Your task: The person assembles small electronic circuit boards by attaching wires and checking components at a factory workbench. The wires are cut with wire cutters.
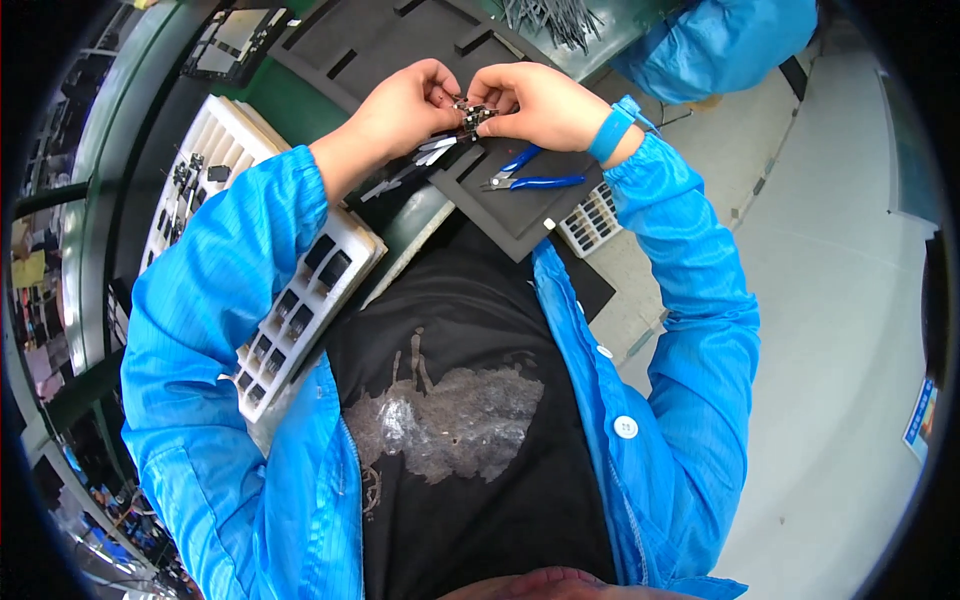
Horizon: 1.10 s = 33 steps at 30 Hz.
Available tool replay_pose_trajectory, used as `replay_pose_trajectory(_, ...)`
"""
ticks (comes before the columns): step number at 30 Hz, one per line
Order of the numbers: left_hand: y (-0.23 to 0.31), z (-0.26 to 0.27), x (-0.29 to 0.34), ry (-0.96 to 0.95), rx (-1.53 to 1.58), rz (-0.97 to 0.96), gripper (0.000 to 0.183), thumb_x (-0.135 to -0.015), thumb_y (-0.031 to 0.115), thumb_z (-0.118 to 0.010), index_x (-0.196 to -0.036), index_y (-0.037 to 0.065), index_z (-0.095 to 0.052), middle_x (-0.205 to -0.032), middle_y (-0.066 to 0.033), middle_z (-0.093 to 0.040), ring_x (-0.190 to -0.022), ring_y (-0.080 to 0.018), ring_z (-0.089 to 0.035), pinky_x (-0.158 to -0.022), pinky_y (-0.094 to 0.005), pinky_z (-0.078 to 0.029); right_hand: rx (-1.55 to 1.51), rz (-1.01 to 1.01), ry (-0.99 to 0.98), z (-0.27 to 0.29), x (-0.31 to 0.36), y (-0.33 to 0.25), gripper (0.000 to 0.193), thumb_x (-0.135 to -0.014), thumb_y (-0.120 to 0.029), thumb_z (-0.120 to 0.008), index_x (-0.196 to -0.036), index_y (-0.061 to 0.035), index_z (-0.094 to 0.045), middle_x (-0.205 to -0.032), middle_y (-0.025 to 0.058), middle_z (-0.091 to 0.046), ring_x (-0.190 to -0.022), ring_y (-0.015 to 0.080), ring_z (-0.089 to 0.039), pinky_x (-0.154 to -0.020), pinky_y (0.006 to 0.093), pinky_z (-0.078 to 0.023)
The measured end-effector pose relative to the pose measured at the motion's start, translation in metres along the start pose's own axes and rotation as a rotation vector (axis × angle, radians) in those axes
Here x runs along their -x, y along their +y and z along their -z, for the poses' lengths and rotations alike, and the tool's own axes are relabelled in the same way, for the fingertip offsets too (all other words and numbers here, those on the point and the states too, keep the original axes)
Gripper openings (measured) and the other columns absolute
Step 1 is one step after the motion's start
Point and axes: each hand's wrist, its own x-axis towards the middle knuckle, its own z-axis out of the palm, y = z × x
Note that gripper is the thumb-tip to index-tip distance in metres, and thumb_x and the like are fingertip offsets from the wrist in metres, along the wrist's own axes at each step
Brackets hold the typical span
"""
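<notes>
My left hand (405,105) and my right hand (535,100) meet above the dark foam mat (390,45), fingertips pinched together on a small dark metal part (470,112) held between them. Thin silvery strips (432,150) stick out below my left hand; whether the hand holds them I cannot tell. A pair of blue-handled pliers (530,180) lies on the mat just under my right wrist, which wears a blue band (612,130). Both arms are in blue sleeves.
A white compartment tray (215,135) with several small dark parts sits at my left under the forearm. A smaller white tray (592,222) lies at the mat's near right corner. A bundle of grey pins (555,20) lies at the far edge. Another person's blue sleeve (720,40) is at upper right.
</notes>
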Motion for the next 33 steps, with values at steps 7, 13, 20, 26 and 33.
replay_pose_trajectory(7,0.009,0.004,0.010,-0.006,0.402,0.005,0.031,-0.083,0.000,-0.072,-0.110,0.001,-0.056,-0.089,-0.0021,-0.064,-0.081,-0.0091,-0.062,-0.075,-0.0239,-0.052,-0.240,-0.029,-0.002,0.003,-0.003,-0.005,0.030,-0.084,0.003,-0.073,-0.111,-0.0003,-0.060,-0.095,0.0040,-0.068,-0.086,0.0102,-0.064,-0.080,0.0252,-0.053)
replay_pose_trajectory(13,0.016,0.011,0.020,-0.016,0.527,0.101,0.034,-0.090,0.005,-0.073,-0.117,0.003,-0.053,-0.093,-0.0034,-0.068,-0.082,-0.0077,-0.065,-0.068,-0.0187,-0.050,-0.356,-0.047,-0.001,0.001,-0.004,-0.002,0.038,-0.085,0.003,-0.073,-0.119,0.0008,-0.058,-0.100,0.0070,-0.069,-0.094,0.0130,-0.067,-0.087,0.0255,-0.054)
replay_pose_trajectory(20,0.007,0.013,0.019,-0.051,0.646,0.103,0.032,-0.093,0.010,-0.072,-0.117,0.005,-0.053,-0.095,-0.0055,-0.070,-0.081,-0.0093,-0.067,-0.068,-0.0183,-0.053,-0.517,-0.109,-0.008,-0.001,-0.003,0.008,0.039,-0.084,0.004,-0.074,-0.121,0.0052,-0.060,-0.105,0.0083,-0.070,-0.096,0.0143,-0.068,-0.090,0.0266,-0.055)
replay_pose_trajectory(26,-0.001,0.012,0.022,-0.048,0.723,0.089,0.030,-0.094,0.012,-0.072,-0.114,0.002,-0.051,-0.096,-0.0103,-0.072,-0.083,-0.0130,-0.069,-0.072,-0.0230,-0.055,-0.552,-0.178,-0.015,-0.004,-0.006,0.011,0.032,-0.085,0.003,-0.074,-0.116,0.0051,-0.064,-0.103,0.0086,-0.071,-0.097,0.0144,-0.068,-0.092,0.0273,-0.054)
replay_pose_trajectory(33,0.002,0.013,0.024,-0.049,0.791,0.087,0.029,-0.095,0.012,-0.070,-0.114,0.002,-0.051,-0.096,-0.0110,-0.072,-0.085,-0.0143,-0.070,-0.074,-0.0235,-0.055,-0.655,-0.209,-0.031,-0.004,-0.002,0.009,0.031,-0.086,-0.005,-0.074,-0.115,0.0030,-0.066,-0.101,0.0065,-0.071,-0.091,0.0115,-0.066,-0.086,0.0242,-0.051)
